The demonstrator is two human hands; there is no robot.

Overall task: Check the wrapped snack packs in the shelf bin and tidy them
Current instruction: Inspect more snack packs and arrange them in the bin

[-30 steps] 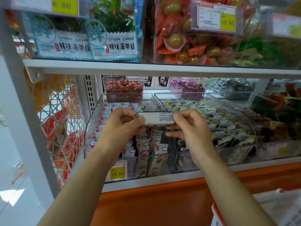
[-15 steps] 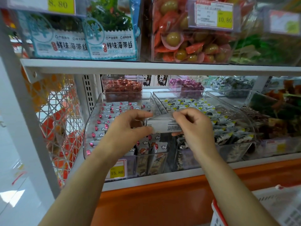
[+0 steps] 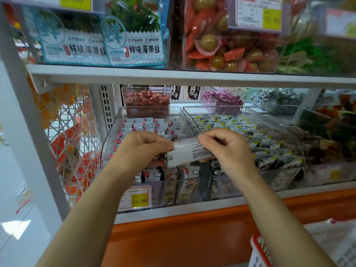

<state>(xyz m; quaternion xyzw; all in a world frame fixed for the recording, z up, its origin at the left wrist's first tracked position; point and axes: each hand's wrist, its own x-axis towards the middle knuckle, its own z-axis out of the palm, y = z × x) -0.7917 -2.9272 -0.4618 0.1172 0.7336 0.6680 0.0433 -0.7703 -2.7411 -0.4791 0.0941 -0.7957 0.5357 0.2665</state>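
Note:
I hold one white wrapped snack pack (image 3: 187, 152) with small printed text, tilted, above the front of a clear plastic shelf bin (image 3: 107, 143). My left hand (image 3: 143, 149) grips its left end and my right hand (image 3: 226, 147) pinches its right end. The bin holds several white packs with red and cloud print (image 3: 146, 125); more stand upright at its front wall. A yellow 15.80 price tag (image 3: 139, 200) sits on the bin's front.
A second clear bin (image 3: 289, 132) to the right holds yellow-and-black packs. The upper shelf edge (image 3: 173, 76) runs close overhead, carrying seaweed bags and red-wrapped eggs. A white lattice basket (image 3: 71, 135) hangs at the left. A red-rimmed basket (image 3: 258, 251) stands at the lower right.
The pack has turned from lying level to tilted, its broad printed face now toward me, and it sits slightly lower. Both hands have kept their hold on its ends.

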